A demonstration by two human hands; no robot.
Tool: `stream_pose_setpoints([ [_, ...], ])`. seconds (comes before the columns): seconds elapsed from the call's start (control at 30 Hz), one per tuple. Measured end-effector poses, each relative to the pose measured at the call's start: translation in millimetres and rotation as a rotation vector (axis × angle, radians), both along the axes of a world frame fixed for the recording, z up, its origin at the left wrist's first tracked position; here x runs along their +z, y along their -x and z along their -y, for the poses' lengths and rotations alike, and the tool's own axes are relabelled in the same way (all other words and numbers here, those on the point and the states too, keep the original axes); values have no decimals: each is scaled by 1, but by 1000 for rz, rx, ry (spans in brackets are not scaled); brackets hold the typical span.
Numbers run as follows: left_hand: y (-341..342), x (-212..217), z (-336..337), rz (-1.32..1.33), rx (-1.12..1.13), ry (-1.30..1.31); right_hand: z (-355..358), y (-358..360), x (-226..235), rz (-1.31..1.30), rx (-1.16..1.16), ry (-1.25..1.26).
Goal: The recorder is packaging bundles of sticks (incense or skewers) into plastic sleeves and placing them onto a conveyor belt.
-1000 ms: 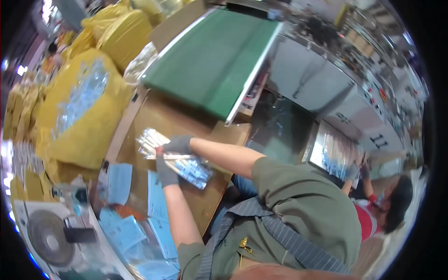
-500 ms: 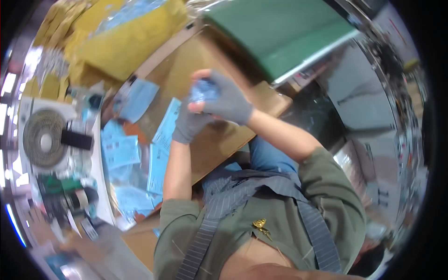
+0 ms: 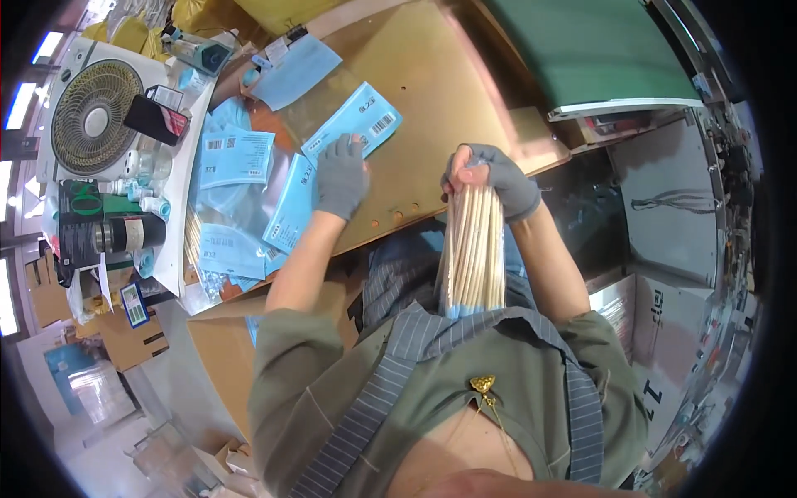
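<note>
In fingerless grey gloves, my left hand (image 3: 342, 178) rests on the table with its fingers lying over the lower edge of a light blue printed packet (image 3: 378, 112). A second blue packet (image 3: 289, 203) lies just beside that hand, partly under it. Off the table's front edge, my right hand (image 3: 496, 178) is closed round the top of a clear bag of thin wooden sticks (image 3: 477, 245). The bag hangs upright in front of my lap, with a blue band at its lower end.
More blue packets (image 3: 237, 158) are piled on the table's left. Beyond them, a white surface carries a fan (image 3: 97, 116), a dark phone-like slab (image 3: 156, 120), a black flask (image 3: 129, 234) and small bottles. A green-topped unit (image 3: 598, 54) stands far right; a cardboard box (image 3: 220, 357) sits lower left.
My hands were together over the table round something blue and shiny. Now they are apart: the left on the packets, the right holding the stick bag nearer my body. The view has shifted too.
</note>
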State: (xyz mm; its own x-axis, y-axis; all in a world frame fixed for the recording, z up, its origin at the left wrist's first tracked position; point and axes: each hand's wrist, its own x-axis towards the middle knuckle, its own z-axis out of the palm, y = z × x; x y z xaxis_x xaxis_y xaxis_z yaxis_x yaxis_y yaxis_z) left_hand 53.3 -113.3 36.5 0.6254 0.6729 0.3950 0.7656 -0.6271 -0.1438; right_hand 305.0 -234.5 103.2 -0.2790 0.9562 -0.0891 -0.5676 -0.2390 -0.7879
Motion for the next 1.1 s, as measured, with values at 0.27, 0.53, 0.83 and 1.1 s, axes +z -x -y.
stream_pose_setpoints([
  [0.27,-39,8,18,520,21,598,-4,14,6,9,44,77],
  [0.53,-76,18,56,781,-24,579,-11,15,-16,37,44,213],
  [0.83,-74,56,98,750,-388,334,17,16,-42,-333,113,176],
  [1.1,-7,39,174,458,-697,802,134,20,14,730,29,134],
])
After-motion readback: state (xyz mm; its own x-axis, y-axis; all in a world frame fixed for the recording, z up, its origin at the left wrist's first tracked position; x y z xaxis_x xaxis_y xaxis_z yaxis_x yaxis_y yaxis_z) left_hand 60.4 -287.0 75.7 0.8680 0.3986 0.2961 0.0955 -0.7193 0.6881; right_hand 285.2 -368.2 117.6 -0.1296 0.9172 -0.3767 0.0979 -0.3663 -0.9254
